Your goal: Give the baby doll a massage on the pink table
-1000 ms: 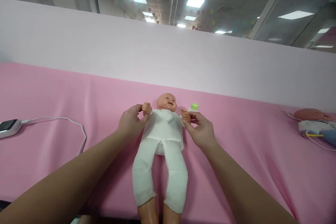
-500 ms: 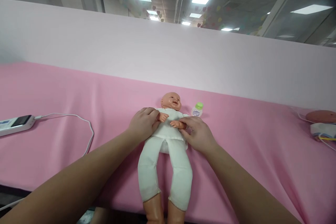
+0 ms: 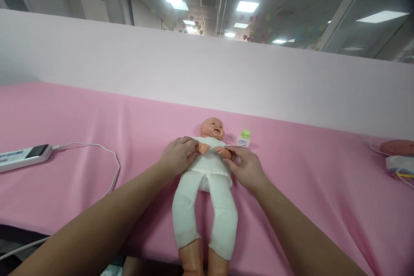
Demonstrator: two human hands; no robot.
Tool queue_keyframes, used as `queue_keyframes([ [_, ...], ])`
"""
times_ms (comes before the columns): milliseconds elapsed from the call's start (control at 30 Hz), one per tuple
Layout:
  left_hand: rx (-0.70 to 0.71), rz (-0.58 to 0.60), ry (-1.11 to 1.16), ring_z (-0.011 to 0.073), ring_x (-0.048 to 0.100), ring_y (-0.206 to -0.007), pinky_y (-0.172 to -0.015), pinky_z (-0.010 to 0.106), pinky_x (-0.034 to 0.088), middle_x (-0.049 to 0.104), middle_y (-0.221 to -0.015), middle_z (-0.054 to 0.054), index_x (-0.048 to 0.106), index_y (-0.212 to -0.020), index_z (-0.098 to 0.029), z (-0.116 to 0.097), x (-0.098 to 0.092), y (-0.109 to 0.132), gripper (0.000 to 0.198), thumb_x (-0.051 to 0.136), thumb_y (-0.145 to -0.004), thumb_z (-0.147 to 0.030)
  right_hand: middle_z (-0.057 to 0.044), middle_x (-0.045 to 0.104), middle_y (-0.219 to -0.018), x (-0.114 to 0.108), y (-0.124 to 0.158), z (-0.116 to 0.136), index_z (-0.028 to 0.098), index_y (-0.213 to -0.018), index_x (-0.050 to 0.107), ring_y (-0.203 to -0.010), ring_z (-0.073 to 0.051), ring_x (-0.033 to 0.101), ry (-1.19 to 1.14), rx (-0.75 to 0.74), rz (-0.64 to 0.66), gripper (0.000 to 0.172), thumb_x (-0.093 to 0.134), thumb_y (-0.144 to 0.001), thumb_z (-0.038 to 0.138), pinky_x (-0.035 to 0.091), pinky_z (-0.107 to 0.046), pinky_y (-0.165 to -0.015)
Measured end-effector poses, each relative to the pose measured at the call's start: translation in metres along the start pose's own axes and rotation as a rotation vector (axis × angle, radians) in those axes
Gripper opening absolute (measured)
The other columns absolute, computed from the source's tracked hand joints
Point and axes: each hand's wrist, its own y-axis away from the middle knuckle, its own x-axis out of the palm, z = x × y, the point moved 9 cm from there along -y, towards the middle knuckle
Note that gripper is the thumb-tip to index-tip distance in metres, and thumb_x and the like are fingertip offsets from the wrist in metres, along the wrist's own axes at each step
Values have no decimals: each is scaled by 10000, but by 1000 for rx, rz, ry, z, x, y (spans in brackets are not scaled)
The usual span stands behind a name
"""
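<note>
In the head view, a baby doll [image 3: 210, 162] is lying on its back at the centre and lower centre of the frame, on a pink cover [image 3: 145, 125]. Its bald, peach-coloured head is shining under the lights and turning slightly toward the right of the frame, and its mouth is showing an open smile. It is wearing a white short-sleeved top and white trousers ending above the bare ankles; the bottom edge is cutting off the feet. Its little hands are resting over the chest, near each other but apart. The person's left hand [image 3: 179, 155] is closing around the doll's arm on the frame's left side; the right hand [image 3: 247, 166] is gripping the other forearm between thumb and fingers. A small green-capped bottle [image 3: 243, 139] is standing or lying just beyond the right hand; which one is unclear. A white device [image 3: 26, 158] with a cable [image 3: 111, 151] is lying at the left edge.
</note>
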Motion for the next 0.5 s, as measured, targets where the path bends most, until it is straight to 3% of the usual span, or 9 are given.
queue_keyframes([
  [133,-190,-75,147,287,681,-1118,-917,407,528,732,-1233,68,678,-1238,-263,27,-4,2,335,576,-962,-425,-47,768,-1179,-22,0,-42,289,-1290,673,-998,-251,725,-198,254,-185,476,729,-852,465,587,-424,-911],
  [233,-364,-115,302,275,706,-1076,-881,375,542,757,-1176,51,690,-1170,-280,53,-3,4,292,585,-955,-447,-65,775,-1137,-41,1,-76,266,-1363,600,-963,-250,739,-195,431,-286,605,736,-832,522,604,-393,-852],
  [367,-641,-180,653,255,741,-979,-846,348,577,763,-1111,70,667,-1038,-234,93,11,10,230,622,-938,-436,-90,762,-1150,-50,9,-125,262,-1393,535,-843,-235,755,-216,688,-306,665,767,-810,480,631,-342,-724],
  [500,-1011,-320,1100,249,764,-901,-809,354,628,738,-1086,141,622,-1095,-177,131,39,24,267,645,-939,-392,-100,767,-1011,-40,16,-154,234,-1277,591,-701,-212,733,-350,815,-245,521,774,-809,373,611,-299,-563],
])
